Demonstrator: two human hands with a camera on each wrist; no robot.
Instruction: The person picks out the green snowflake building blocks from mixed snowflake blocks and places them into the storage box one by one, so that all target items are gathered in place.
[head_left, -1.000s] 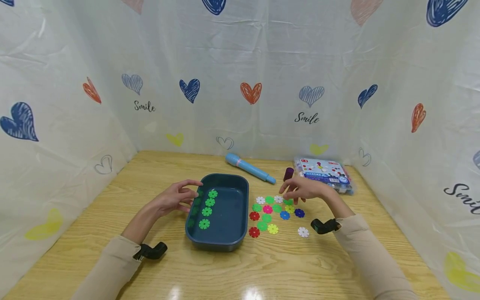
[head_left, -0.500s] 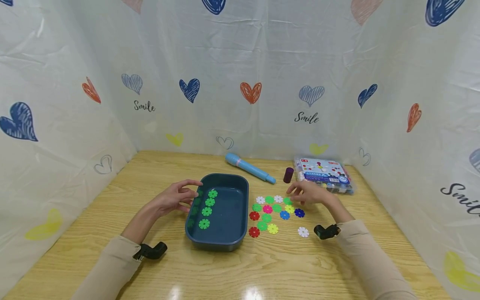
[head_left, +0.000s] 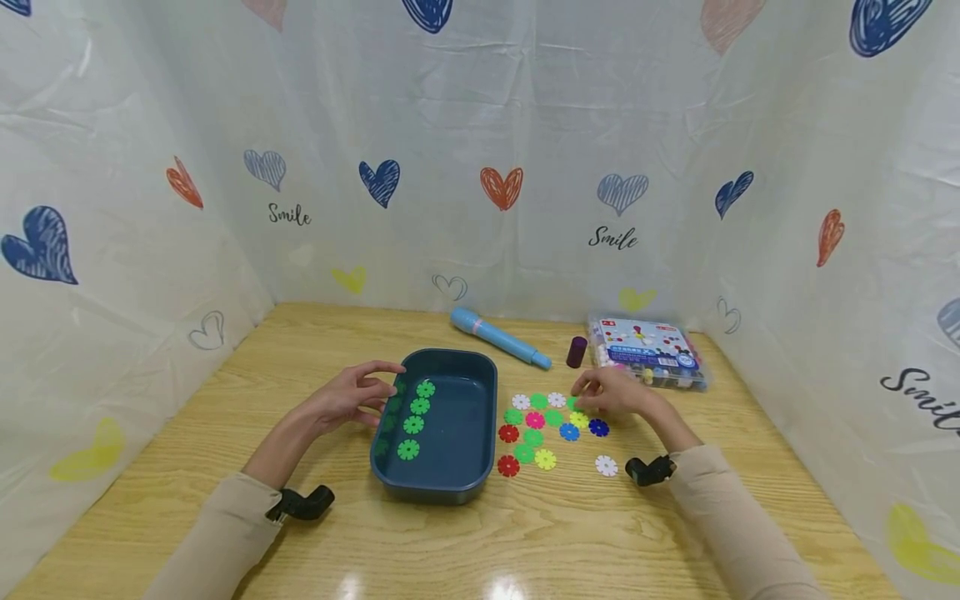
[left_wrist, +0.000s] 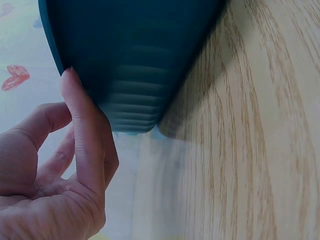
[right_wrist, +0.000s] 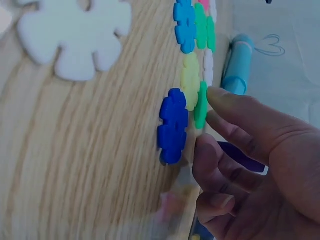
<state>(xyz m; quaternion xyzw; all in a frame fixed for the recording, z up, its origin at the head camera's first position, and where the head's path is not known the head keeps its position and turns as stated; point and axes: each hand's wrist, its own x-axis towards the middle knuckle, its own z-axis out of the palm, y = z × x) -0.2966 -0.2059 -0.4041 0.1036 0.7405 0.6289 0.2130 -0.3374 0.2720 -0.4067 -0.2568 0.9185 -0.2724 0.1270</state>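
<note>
A dark blue tray point(head_left: 457, 433) stands on the table with several green flower-shaped discs point(head_left: 413, 424) in a row along its left side. My left hand point(head_left: 350, 396) is at its left side, fingertips touching the rim in the left wrist view. To the right of the tray lie several flower discs in mixed colours, among them a pink disc point(head_left: 535, 421), a dark blue disc point(right_wrist: 173, 127) and a white disc point(head_left: 606, 466). My right hand point(head_left: 611, 390) reaches to a green disc point(right_wrist: 201, 106) at the far right of this group, thumb and finger right at its edge.
A light blue toy microphone point(head_left: 498, 336) lies behind the discs. A dark purple cylinder point(head_left: 577, 352) stands beside a clear plastic box point(head_left: 652, 354) with a printed label at the back right. Patterned curtains point(head_left: 562, 250) border the table point(head_left: 330, 342).
My right hand has shifted a little right from above the discs, then lowered to the far green one, its fingers drawing closer together. The left hand stays at the tray's rim.
</note>
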